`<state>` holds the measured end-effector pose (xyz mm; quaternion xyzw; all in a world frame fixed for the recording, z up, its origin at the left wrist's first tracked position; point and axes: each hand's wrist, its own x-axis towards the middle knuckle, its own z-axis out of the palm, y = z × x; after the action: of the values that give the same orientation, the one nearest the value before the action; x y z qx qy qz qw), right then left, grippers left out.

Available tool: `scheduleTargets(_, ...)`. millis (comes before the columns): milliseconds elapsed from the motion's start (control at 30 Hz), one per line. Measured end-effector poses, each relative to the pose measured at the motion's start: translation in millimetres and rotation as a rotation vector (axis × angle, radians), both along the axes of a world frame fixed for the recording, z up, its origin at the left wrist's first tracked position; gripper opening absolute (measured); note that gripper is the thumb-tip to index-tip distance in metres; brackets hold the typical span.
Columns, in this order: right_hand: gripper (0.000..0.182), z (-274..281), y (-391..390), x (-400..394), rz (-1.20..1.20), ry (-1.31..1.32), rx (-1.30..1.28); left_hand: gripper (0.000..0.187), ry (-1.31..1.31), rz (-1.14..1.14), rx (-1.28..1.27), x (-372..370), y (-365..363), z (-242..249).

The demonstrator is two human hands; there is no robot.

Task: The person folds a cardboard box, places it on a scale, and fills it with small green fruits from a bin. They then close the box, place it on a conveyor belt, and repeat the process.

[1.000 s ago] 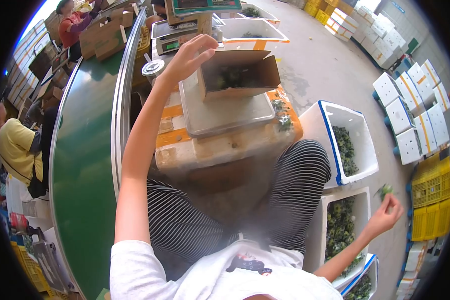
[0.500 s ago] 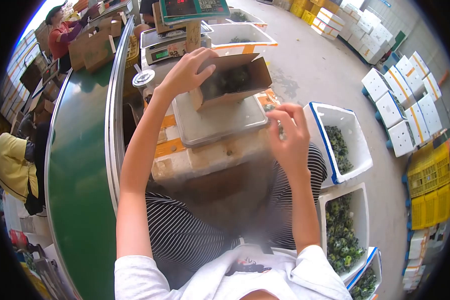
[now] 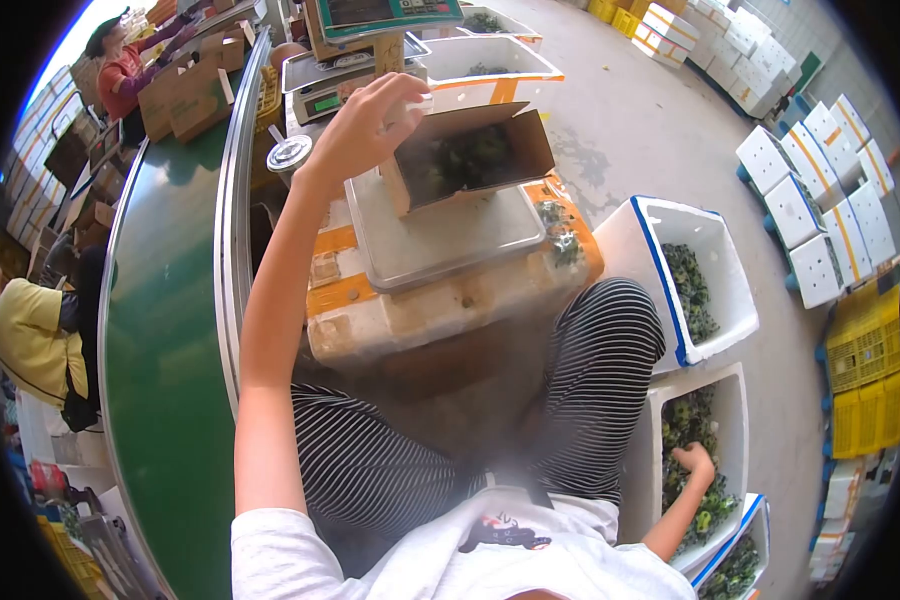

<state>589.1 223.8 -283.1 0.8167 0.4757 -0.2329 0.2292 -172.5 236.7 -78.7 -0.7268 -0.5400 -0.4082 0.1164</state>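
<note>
Concrete floor runs off to the right, stacked with white foam crates, while a green conveyor belt (image 3: 160, 330) curves up the left side. Nearest, the right hand (image 3: 694, 462) is down in a white foam box (image 3: 735, 420) beside the striped knee, resting on a heap of small dark-green produce (image 3: 682, 430) — whether its fingers close on any piece cannot be told, since they are sunk in the pile and small in view. Its forearm is cut off by the white shirt. Farther on, a metal scale tray (image 3: 440, 235) sits on a worn foam block taped in orange. On the tray's far end stands a cardboard box (image 3: 470, 155), tilted, its open mouth facing up and toward the camera, its long side lying across the tray; the greens inside are blurred. The left hand (image 3: 365, 125) reaches to the box's left corner, fingers spread loosely over the flap there — touching or just off it is unclear, gripping nothing visible.
</note>
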Motion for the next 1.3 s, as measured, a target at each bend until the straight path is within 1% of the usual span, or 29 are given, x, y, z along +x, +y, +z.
scheduleTargets(67, 0.067, 19, -35, -48, -0.287, 0.129, -0.093, 0.023, -0.05, -0.011, -0.005, -1, -4, 5)
scheduleTargets(100, 0.062, 14, -39, -48, -0.237, 0.192, -0.083, 0.023, -0.05, 0.006, -0.01, -2, -6, 6)
scheduleTargets(200, 0.054, 25, -48, -47, -0.175, 0.329, -0.064, 0.022, -0.053, 0.042, -0.022, -7, -12, 7)
scheduleTargets(300, 0.04, 14, -48, -36, -0.05, 0.33, 0.043, 0.021, -0.058, 0.046, -0.022, -11, -12, 9)
scheduleTargets(400, 0.027, 17, -40, -35, 0.096, 0.242, 0.171, 0.021, -0.061, 0.056, -0.031, -11, -15, 13)
scheduleTargets(433, 0.018, 26, -38, -43, 0.107, 0.279, 0.273, 0.021, -0.064, 0.06, -0.038, -11, -16, 14)
scheduleTargets(467, 0.013, 37, -38, -50, 0.177, 0.273, 0.378, 0.021, -0.068, 0.062, -0.045, -10, -17, 15)
scheduleTargets(567, 0.01, 57, -30, -58, 0.23, 0.247, 0.509, 0.024, -0.075, 0.016, -0.08, -6, -18, 16)
scheduleTargets(667, 0.011, 71, -21, -69, 0.256, 0.226, 0.595, 0.027, 0.016, -0.055, -0.136, 8, -16, 17)
scheduleTargets(700, 0.011, 74, -20, -73, 0.271, 0.224, 0.603, 0.028, 0.009, -0.078, -0.239, 15, -17, 18)
scheduleTargets(733, 0.012, 76, -20, -74, 0.281, 0.219, 0.612, 0.028, 0.032, -0.072, -0.279, 18, -17, 17)
scheduleTargets(767, 0.014, 65, -17, -67, 0.314, 0.187, 0.654, 0.029, 0.053, -0.073, -0.319, 21, -15, 15)
scheduleTargets(800, 0.015, 54, -14, -60, 0.375, 0.207, 0.721, 0.03, 0.073, -0.081, -0.359, 24, -12, 11)
scheduleTargets(833, 0.014, 51, -11, -60, 0.391, 0.228, 0.79, 0.033, 0.047, -0.055, -0.432, 25, -9, 7)
scheduleTargets(867, 0.01, 59, -11, -70, 0.374, 0.24, 0.832, 0.032, -0.055, -0.041, -0.585, 28, -8, 7)
scheduleTargets(900, 0.011, 65, -6, -77, 0.351, 0.24, 0.858, 0.032, -0.141, 0.055, -0.683, 30, -6, 10)
scheduleTargets(967, 0.014, 81, 3, -92, 0.344, 0.214, 0.942, 0.038, -0.154, 0.054, -0.543, 13, 1, 1)
scheduleTargets(1000, 0.013, 95, 4, -104, 0.312, 0.196, 0.948, 0.044, -0.255, 0.08, -0.54, 5, 4, -5)
scheduleTargets(1067, 0.013, 105, 10, -106, 0.303, 0.175, 0.901, 0.048, -0.398, 0.121, -0.54, 3, 4, 0)
scheduleTargets(1133, 0.014, 104, 13, -100, 0.28, 0.18, 0.841, 0.05, -0.446, 0.062, -0.569, -15, 17, -7)
scheduleTargets(1167, 0.014, 103, 15, -96, 0.268, 0.18, 0.817, 0.049, -0.539, 0.048, -0.562, -21, 24, -13)
scheduleTargets(1200, 0.014, 100, 13, -92, 0.257, 0.171, 0.804, 0.046, -0.657, 0.1, -0.549, -8, 20, -6)
scheduleTargets(1267, 0.014, 91, 9, -79, 0.214, 0.167, 0.698, 0.043, -0.855, 0.0, -0.459, -30, 34, -28)
scheduleTargets(1300, 0.015, 87, 6, -73, 0.158, 0.164, 0.618, 0.04, -0.814, -0.097, -0.425, -52, 40, -44)
